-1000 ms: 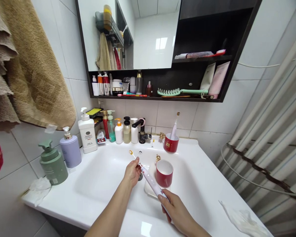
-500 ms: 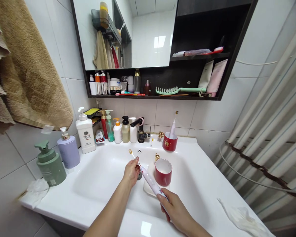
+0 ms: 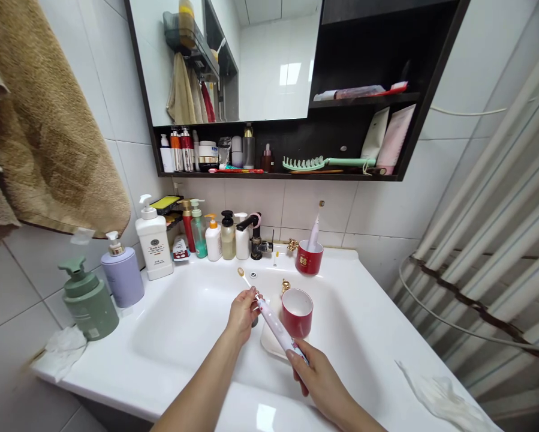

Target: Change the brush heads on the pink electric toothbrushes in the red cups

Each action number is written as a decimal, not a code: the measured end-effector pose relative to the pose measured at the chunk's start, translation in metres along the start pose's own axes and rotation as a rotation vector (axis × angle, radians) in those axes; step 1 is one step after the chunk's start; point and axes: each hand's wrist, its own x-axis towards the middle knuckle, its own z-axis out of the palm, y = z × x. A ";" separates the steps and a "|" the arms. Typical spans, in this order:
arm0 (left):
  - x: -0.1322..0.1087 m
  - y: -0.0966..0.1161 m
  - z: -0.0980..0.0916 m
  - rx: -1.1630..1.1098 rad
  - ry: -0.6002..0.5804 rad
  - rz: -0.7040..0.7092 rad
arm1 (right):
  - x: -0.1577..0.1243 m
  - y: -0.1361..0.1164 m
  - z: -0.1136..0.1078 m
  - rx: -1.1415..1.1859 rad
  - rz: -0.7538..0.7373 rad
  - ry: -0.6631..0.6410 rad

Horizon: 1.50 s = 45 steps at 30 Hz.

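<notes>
Pale lilac plastic electric toothbrush [image 3: 273,321] slants above a glossy white sink basin [image 3: 183,327], near a round red cup with a white interior [image 3: 296,327]. The right hand [image 3: 321,373] wraps its grip around the handle's lower end, while the left hand [image 3: 242,315] pinches the slender neck below the bristled brush head [image 3: 241,272]. Handling that joint appears to be the step in hand, and the next move calls for a steady handle and light fingertip control.

The held toothbrush [image 3: 274,322] is smooth plastic; sink [image 3: 179,336], glossy (ceramic-looking); towel [image 3: 62,126], rough cloth.
</notes>
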 end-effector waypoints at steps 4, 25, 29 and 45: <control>0.000 -0.001 0.002 -0.004 -0.048 -0.035 | -0.001 -0.001 0.000 -0.008 -0.007 0.019; -0.002 0.000 0.007 0.064 -0.134 -0.031 | 0.000 0.002 0.001 0.086 -0.030 -0.028; -0.002 0.001 0.007 0.064 -0.143 -0.027 | -0.001 -0.001 0.002 0.131 -0.026 -0.032; -0.003 0.018 0.048 0.111 -0.220 0.023 | 0.012 -0.027 -0.011 0.274 -0.117 0.063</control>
